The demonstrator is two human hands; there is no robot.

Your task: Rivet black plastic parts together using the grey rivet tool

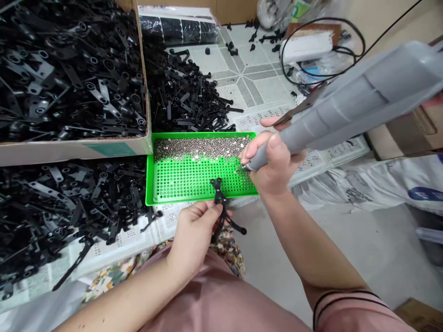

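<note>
Between the thumb and fingers of my left hand (197, 230) is a black jointed plastic part (221, 203), its upper end over the front edge of a green tray (150, 184). My right hand (275, 161) is wrapped round the narrow end of a long grey tool (332, 110), whose tip points down at the tray's right side. Small metal screws (200, 146) lie in a band along the tray's far side, with a few more near the tool tip. The tray's perforated bottom shows in front of them.
A cardboard box (150, 115) full of black parts stands at the left. Loose black parts (187, 92) pile behind and in front of it. A plastic-wrapped roll (180, 30) lies at the back. At the back right, a black cable (363, 46) loops round a white object (308, 46).
</note>
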